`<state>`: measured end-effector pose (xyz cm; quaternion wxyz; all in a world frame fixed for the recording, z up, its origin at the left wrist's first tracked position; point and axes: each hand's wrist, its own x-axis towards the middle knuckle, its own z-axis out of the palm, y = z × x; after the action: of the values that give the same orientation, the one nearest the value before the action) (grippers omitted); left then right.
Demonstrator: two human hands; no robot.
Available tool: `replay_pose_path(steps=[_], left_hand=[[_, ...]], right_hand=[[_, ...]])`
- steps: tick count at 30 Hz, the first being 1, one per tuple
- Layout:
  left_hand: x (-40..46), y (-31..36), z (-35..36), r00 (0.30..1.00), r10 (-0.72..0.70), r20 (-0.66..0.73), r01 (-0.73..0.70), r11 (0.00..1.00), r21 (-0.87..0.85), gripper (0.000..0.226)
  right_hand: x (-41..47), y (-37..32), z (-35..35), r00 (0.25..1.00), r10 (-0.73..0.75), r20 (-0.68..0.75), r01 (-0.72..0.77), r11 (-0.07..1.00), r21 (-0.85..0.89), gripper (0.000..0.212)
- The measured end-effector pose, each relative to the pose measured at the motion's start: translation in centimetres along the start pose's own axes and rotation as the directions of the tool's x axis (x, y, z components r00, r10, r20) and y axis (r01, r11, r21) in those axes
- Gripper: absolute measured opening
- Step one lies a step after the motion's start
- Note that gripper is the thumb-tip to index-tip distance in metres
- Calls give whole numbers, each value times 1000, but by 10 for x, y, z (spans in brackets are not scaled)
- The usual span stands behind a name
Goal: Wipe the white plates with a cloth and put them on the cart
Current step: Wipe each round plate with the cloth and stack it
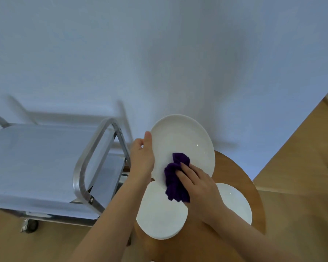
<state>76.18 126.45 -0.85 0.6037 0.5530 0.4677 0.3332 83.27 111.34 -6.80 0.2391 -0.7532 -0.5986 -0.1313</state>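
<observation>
While a round white ceramic plate (pixel 186 146) is gripped at frame centre by the left hand (pixel 143 157), a crumpled purple cloth (pixel 175 176) is pinched against it by the right hand (pixel 199 186); wiping step; transfer to the steel cart (pixel 51 159), left, judged next.

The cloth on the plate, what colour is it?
Dark purple. The cloth shows clearly in the head view, pressed on the white plate by the right hand.

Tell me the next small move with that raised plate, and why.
Probably keep sweeping the purple cloth up across the raised plate. The right hand presses it only on the lower part; the left hand holds the rim. The cart can wait.
</observation>
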Motion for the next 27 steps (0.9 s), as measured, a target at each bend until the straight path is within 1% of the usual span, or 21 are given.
replay_pose_path(steps=[2, 3, 4, 5, 6, 7, 8, 9, 10, 11, 13, 14, 15, 16, 17, 18, 19, 21, 23, 25, 27], left_hand=[[3, 6, 1, 1000, -13, 14, 13, 1000, -9, 42], [5, 10, 1, 999, -29, 19, 29, 999, -22, 40], [7, 15, 1, 998, -51, 25, 52, 998, -22, 39], [8, 19, 0, 996, -78, 47, 79, 997, -19, 39], [8, 23, -1, 988, -116, 104, 121, 992, -44, 40], [9, 26, -2, 971, -142, 192, 162, 983, -91, 40], [8, 26, -2, 946, -154, 283, 197, 972, -130, 42], [7, 25, -1, 931, -154, 330, 212, 966, -149, 45], [7, 21, -1, 936, -154, 316, 209, 967, -148, 46], [10, 13, -2, 962, -135, 239, 165, 980, -111, 45], [13, -7, -8, 999, -31, 17, 30, 998, 58, 52], [12, -18, -13, 999, -35, -37, 38, 996, 80, 59], [11, -29, -17, 991, -133, -14, 133, 991, 4, 65], [11, -38, -20, 962, -263, 76, 271, 953, -134, 68], [10, -45, -22, 917, -345, 201, 390, 879, -272, 69], [9, -49, -25, 880, -365, 304, 463, 804, -374, 67], [10, -51, -27, 859, -365, 359, 499, 755, -426, 63], [12, -51, -29, 852, -356, 385, 516, 697, -498, 57], [11, -48, -33, 858, -291, 424, 497, 679, -540, 54], [8, -41, -35, 875, -180, 449, 431, 713, -554, 48], [4, -30, -33, 911, -98, 401, 310, 805, -506, 49]], right_hand=[[3, 1, 0, 985, -18, -172, 20, 1000, 14, 38], [5, 0, -1, 975, -30, -218, 39, 999, 38, 33], [9, -2, -5, 972, -30, -232, 50, 995, 82, 28], [14, -3, -9, 975, 15, -223, 23, 986, 166, 24], [19, -6, -17, 972, 137, -191, -74, 949, 308, 22], [27, -7, -26, 933, 342, -110, -247, 834, 494, 26], [34, -7, -33, 841, 538, 58, -432, 603, 671, 32], [39, -4, -39, 739, 623, 256, -531, 305, 791, 37], [41, 2, -42, 694, 618, 369, -524, 83, 847, 40], [42, 7, -46, 689, 590, 421, -482, -61, 874, 42], [41, 12, -55, 730, 511, 453, -369, -264, 891, 39], [40, 13, -59, 756, 474, 452, -321, -333, 887, 36], [38, 13, -60, 776, 445, 447, -282, -389, 877, 34], [35, 13, -60, 793, 421, 440, -248, -436, 865, 35], [33, 14, -60, 804, 405, 436, -220, -479, 850, 37], [30, 14, -60, 802, 400, 442, -202, -515, 833, 39], [27, 15, -58, 795, 398, 458, -201, -539, 818, 40], [19, 17, -54, 774, 395, 495, -224, -561, 797, 39], [11, 25, -48, 736, 412, 537, -240, -584, 776, 36], [4, 35, -39, 689, 443, 574, -248, -600, 761, 34], [1, 42, -28, 613, 494, 616, -313, -564, 764, 36]])
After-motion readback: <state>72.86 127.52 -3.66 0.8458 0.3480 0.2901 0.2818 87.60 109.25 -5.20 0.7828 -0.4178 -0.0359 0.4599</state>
